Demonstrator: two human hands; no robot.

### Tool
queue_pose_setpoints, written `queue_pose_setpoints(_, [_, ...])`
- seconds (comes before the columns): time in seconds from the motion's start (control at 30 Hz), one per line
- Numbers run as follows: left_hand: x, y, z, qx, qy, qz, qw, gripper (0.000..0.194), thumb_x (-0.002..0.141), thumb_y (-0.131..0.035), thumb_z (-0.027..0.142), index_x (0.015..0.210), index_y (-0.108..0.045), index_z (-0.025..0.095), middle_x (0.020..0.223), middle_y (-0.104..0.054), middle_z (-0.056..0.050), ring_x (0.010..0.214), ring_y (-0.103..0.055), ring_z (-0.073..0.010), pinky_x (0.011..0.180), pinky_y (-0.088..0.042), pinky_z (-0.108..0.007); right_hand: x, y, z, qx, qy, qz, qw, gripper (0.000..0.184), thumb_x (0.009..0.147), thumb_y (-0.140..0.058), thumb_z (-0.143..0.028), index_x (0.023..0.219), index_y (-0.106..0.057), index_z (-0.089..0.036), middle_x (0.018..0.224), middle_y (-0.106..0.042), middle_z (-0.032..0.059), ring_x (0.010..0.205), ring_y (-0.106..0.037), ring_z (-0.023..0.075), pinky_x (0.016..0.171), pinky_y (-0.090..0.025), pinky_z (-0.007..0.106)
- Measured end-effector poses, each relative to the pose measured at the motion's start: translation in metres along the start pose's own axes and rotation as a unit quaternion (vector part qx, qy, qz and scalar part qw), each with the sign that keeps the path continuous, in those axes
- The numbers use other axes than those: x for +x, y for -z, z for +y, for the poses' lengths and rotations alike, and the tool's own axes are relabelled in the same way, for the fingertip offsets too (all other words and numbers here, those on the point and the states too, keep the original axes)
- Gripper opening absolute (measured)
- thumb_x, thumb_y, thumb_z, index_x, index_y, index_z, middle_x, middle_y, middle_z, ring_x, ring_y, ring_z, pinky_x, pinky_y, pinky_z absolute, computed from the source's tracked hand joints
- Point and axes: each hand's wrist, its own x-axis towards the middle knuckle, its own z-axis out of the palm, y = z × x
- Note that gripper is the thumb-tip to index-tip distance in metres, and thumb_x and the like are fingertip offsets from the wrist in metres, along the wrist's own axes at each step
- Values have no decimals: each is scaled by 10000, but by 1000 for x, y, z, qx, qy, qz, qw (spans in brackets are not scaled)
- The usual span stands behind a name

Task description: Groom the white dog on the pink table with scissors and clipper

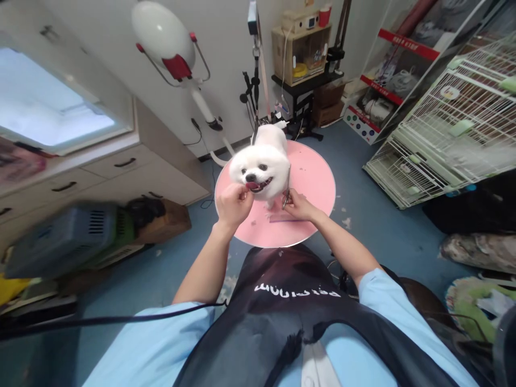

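Note:
A fluffy white dog (261, 166) stands on a round pink grooming table (318, 188), its face toward me, mouth open and tongue out. My left hand (235, 204) is closed at the dog's chin, beside the tongue, with fingers curled against the fur. In my right hand (298, 205) is a pair of scissors (286, 199), held by the finger loops. Their blades point up alongside the dog's cheek. On the tabletop below the dog lies a thin, straight, comb-like strip (284, 219).
A grooming-arm strap (255, 80) hangs down behind the dog's head. The white dryer (165, 37) stands at the back left. Wire cages (447, 118) are at right, drawers (105, 166) and a pet carrier (76, 231) at left. Fur tufts (346, 221) dot the floor.

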Motion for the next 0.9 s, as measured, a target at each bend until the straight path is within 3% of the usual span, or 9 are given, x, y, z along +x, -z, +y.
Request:
queue_pose_setpoints(0.17, [-2, 0, 0, -12, 7, -3, 1000, 304, 769, -556, 222, 558, -338, 196, 545, -386, 12, 550, -370, -111, 576, -276, -271, 0, 8, 1, -44, -6, -24, 999, 288, 798, -615, -301, 1047, -505, -205, 835, -590, 10, 740, -551, 176, 735, -475, 356])
queue_pose_setpoints(0.33, [-4, 1, -3, -15, 11, -4, 1000, 295, 772, -568, 218, 559, -366, 196, 548, -409, 8, 555, -387, -115, 596, -298, -276, -1, 10, 3, 18, -10, -60, 998, 414, 775, -652, -316, 1143, -499, -205, 894, -604, 12, 776, -571, 167, 732, -498, 333])
queue_pose_setpoints(0.47, [-6, 1, -3, -22, 28, -10, 999, 286, 762, -583, 211, 559, -381, 196, 551, -417, 8, 556, -392, -115, 581, -282, -274, -3, 13, 5, 3, -25, -60, 998, 383, 784, -632, -302, 1135, -511, -207, 819, -587, -18, 732, -552, 152, 702, -485, 310])
queue_pose_setpoints(0.9, [-11, -3, -3, -43, 50, 11, 998, 311, 715, -592, 181, 538, -336, 197, 551, -447, -8, 573, -416, -122, 569, -268, -275, -8, 32, 2, 7, -11, -119, 993, 449, 783, -657, -301, 1178, -475, -186, 902, -629, 23, 783, -593, 156, 729, -510, 319])
